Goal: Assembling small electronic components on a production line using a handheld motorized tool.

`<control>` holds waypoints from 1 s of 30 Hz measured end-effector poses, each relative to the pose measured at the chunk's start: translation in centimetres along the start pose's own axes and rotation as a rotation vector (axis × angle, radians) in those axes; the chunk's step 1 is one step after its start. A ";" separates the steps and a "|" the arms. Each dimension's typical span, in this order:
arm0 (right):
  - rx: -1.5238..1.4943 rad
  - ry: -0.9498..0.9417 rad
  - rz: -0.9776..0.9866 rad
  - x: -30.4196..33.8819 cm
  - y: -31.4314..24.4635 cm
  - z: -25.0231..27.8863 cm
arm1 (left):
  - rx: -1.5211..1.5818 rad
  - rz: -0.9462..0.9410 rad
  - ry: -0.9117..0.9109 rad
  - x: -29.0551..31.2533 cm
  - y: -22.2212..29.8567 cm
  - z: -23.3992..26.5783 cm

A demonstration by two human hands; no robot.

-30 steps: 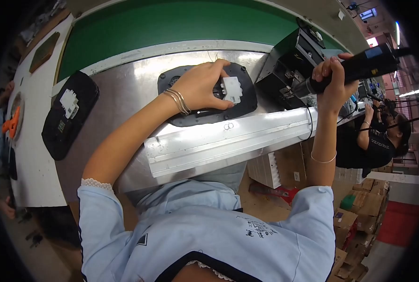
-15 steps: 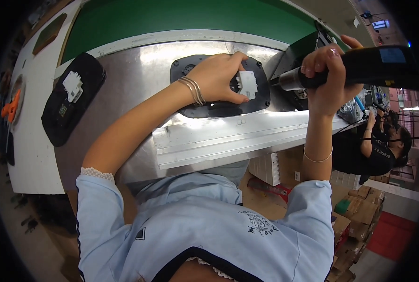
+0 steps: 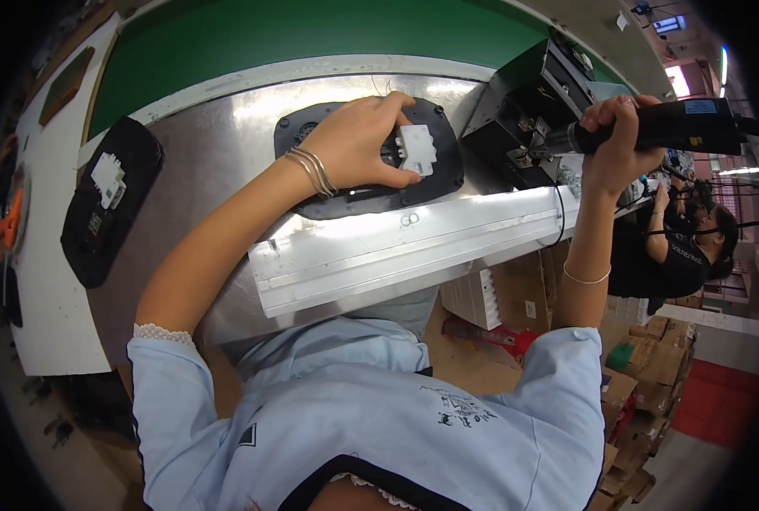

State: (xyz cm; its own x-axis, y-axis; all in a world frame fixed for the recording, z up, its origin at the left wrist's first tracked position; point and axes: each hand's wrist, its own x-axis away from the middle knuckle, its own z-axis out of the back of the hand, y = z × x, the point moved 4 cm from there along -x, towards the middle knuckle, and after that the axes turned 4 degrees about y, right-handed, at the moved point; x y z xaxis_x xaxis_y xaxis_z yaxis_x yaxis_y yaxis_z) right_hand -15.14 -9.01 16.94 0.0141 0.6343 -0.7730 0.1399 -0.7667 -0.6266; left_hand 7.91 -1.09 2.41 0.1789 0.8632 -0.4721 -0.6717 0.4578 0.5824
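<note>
My left hand [image 3: 354,140] lies over a black oval panel [image 3: 444,166]. Its thumb and forefinger close on opposite edges of a white plastic part [image 3: 418,150] seated on that panel. A black electric screwdriver [image 3: 690,128] is gripped in my right hand [image 3: 623,152], held nearly level. The screwdriver's metal nose points left at the small metal mechanism on the front of a black box [image 3: 515,94]; whether the tip touches it is hard to tell. Another black panel [image 3: 98,238] with a similar white plastic part [image 3: 108,180] rests at the left.
A white ledge strip [image 3: 396,251] runs along the near edge of the metal bench [image 3: 200,145]. Behind it rises a green board [image 3: 311,38]. Far left is something orange [image 3: 9,223]. Cardboard boxes [image 3: 652,366] are stacked at lower right. A co-worker [image 3: 681,255] sits at right.
My right hand has lowered slightly, bringing the screwdriver's nose to the black box's metal mechanism. The view has shifted, so the bench appears farther left. My left hand keeps its hold on the white part.
</note>
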 end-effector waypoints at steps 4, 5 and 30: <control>-0.024 0.004 -0.009 0.1 0.4 0.4 | 0.007 0.007 -0.009 -0.1 0.1 0.2; -0.021 0.006 -0.011 0.1 0.2 0.4 | 0.001 -0.005 -0.009 0.0 0.1 0.2; -0.311 -0.341 -0.228 6.1 0.3 -12.1 | 0.011 0.037 -0.014 -0.1 -0.2 -0.1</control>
State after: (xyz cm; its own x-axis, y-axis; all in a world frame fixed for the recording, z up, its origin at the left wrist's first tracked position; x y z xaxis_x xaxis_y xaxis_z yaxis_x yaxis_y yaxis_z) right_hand -3.02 -4.18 13.26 -0.3677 0.6735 -0.6413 0.3905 -0.5140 -0.7637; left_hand 8.01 -1.26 2.28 0.1643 0.8823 -0.4412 -0.6703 0.4280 0.6063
